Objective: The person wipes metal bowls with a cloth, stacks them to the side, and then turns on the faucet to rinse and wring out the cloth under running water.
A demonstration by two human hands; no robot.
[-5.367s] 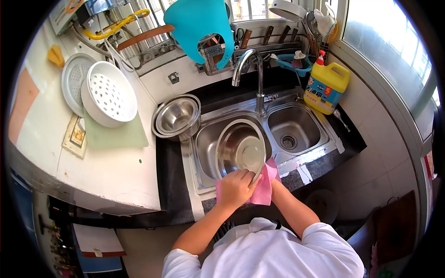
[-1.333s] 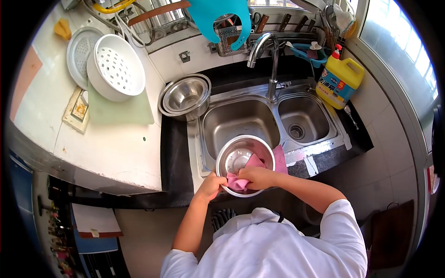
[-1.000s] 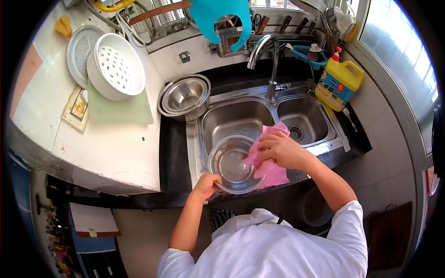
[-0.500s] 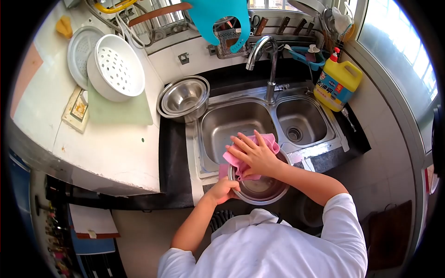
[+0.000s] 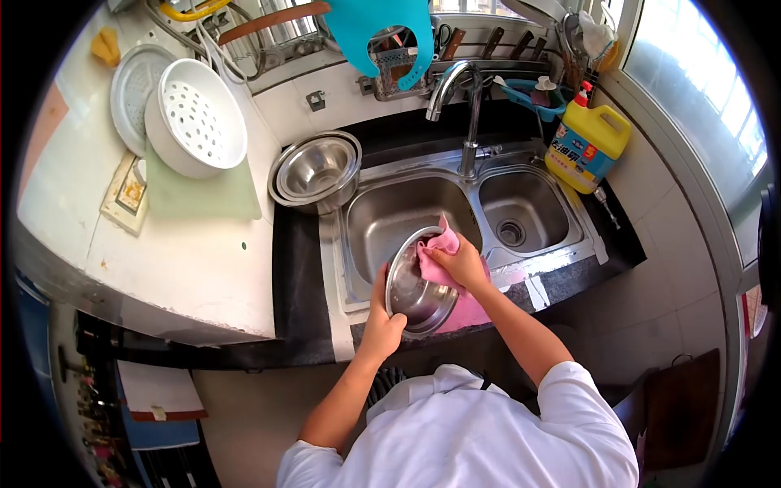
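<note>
Far to the upper left of the left hand (image 5: 382, 327), a white perforated bowl (image 5: 198, 120) leans against a grey perforated disc (image 5: 140, 99). Nearer that hand, also to its upper left, stand nested steel bowls (image 5: 317, 172). The left hand is closed on the left rim of a round steel bowl (image 5: 421, 302), its thumb at the lower edge.

This bowl is held tilted between the two hands, over the near edge of the large sink basin (image 5: 411, 203). It is silvery and shiny, with a narrow rolled rim, a smooth curved wall, and bright and dark reflections inside.

The right hand (image 5: 462, 264) grips a crumpled pink cloth (image 5: 438, 254) bunched over the bowl's upper right rim. More pink fabric (image 5: 465, 315) lies below that hand, on the counter edge. Above the right hand rises a chrome faucet (image 5: 472, 122); to its upper right are the small sink basin (image 5: 525, 207) and, farther off, a yellow jug (image 5: 587, 148) with a red top.
</note>
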